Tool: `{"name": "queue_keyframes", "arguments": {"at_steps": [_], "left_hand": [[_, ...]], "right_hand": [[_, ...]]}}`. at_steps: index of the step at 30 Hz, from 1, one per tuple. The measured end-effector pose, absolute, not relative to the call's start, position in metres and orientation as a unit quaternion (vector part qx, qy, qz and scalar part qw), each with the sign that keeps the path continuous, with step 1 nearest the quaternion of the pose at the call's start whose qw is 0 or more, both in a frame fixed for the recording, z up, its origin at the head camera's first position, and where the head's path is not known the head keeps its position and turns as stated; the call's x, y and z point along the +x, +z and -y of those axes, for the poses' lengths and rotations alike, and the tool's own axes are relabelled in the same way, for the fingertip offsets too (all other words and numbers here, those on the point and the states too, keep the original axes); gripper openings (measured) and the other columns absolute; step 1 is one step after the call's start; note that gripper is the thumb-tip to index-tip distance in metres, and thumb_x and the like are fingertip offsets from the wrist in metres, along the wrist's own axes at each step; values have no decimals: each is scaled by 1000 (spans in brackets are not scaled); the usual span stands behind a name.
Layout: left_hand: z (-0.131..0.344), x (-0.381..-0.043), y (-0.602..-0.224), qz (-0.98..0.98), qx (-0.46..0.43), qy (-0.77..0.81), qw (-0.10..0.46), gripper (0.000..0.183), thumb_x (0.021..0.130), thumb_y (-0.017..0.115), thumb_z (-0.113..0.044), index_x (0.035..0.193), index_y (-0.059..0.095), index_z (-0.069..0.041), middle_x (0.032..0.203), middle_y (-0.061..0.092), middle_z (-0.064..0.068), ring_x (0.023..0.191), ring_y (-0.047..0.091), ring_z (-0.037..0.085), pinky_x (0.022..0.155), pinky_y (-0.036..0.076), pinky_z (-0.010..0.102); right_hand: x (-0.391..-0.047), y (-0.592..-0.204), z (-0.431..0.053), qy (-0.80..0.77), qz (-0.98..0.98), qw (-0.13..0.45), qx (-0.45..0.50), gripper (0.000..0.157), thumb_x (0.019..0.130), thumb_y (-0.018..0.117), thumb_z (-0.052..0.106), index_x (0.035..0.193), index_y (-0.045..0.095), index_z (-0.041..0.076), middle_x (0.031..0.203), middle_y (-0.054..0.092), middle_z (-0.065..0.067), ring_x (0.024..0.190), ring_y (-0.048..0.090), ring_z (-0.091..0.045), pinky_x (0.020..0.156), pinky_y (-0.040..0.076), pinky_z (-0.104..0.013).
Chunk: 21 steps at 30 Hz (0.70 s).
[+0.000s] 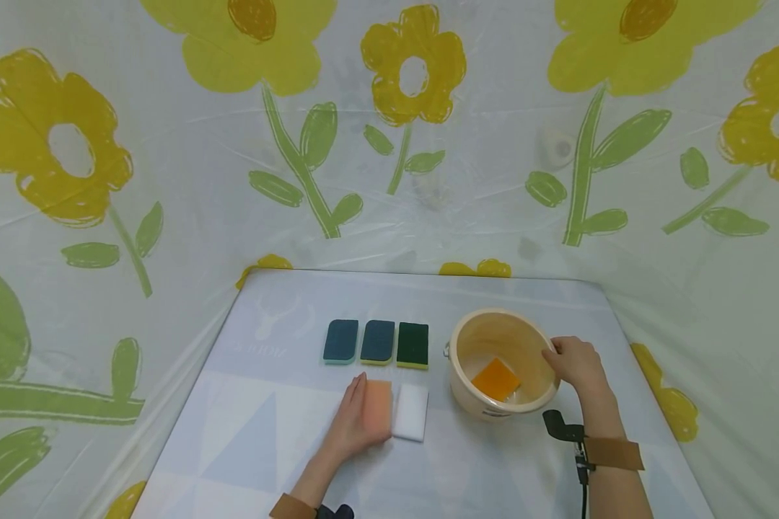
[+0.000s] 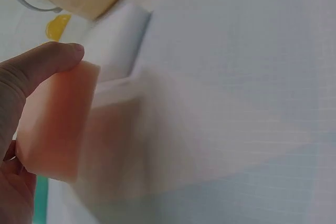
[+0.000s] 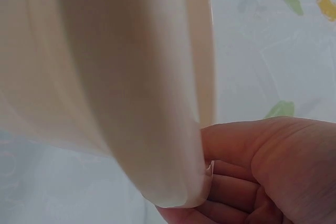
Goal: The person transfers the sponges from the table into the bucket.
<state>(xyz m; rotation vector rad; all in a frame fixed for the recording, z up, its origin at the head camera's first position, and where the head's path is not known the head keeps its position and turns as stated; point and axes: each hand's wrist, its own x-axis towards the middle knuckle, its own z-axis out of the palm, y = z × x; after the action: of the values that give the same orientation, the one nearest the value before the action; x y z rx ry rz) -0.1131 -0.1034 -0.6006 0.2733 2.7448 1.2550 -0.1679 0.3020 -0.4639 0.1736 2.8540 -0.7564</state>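
My left hand [image 1: 352,425] grips a peach-coloured sponge [image 1: 378,411] between thumb and fingers. In the left wrist view that sponge [image 2: 60,121] is tilted, with its shadow on the table beside it. A white sponge [image 1: 412,414] lies just to its right. My right hand [image 1: 578,364] pinches the rim of a cream bucket [image 1: 465,393] at its right side, thumb at the inside edge and fingers outside. Inside the bucket rests an orange sponge [image 1: 495,378]. The right wrist view is mostly filled by the bucket's wall [image 3: 126,77] and rim.
Behind the left hand three scouring sponges lie in a row: a blue-topped one [image 1: 341,340], another blue-topped one [image 1: 378,341] and a dark green one [image 1: 412,344]. The pale patterned table [image 1: 260,404] meets a flowered curtain [image 1: 480,180] at the back and sides.
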Motion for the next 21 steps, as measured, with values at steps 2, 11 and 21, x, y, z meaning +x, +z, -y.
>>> {"name": "queue_keyframes", "arguments": {"at_steps": [2, 11, 21], "left_hand": [[104, -115, -595, -905, 94, 412, 53, 115, 67, 85, -33, 153, 18, 3, 154, 26, 23, 132, 39, 35, 104, 38, 54], [100, -129, -558, -898, 107, 426, 27, 113, 69, 86, -33, 154, 19, -2, 154, 27, 21, 129, 43, 37, 99, 42, 57], [84, -144, -503, -883, 120, 453, 31, 116, 66, 86, -45, 157, 19, -16, 158, 26, 9, 129, 41, 31, 93, 46, 54]], "right_hand": [[-168, -464, -302, -255, -961, 93, 59, 28, 96, 55, 14, 107, 64, -10, 72, 60, -9, 63, 54, -21, 59, 49, -34], [-168, -464, -303, -254, -961, 92, 55, 27, 96, 54, 14, 105, 64, -10, 71, 60, -8, 63, 53, -21, 58, 47, -33], [-168, -463, -303, -247, -963, 90, 53, 27, 96, 54, 14, 105, 64, -10, 71, 59, -9, 63, 54, -21, 58, 47, -33]]}}
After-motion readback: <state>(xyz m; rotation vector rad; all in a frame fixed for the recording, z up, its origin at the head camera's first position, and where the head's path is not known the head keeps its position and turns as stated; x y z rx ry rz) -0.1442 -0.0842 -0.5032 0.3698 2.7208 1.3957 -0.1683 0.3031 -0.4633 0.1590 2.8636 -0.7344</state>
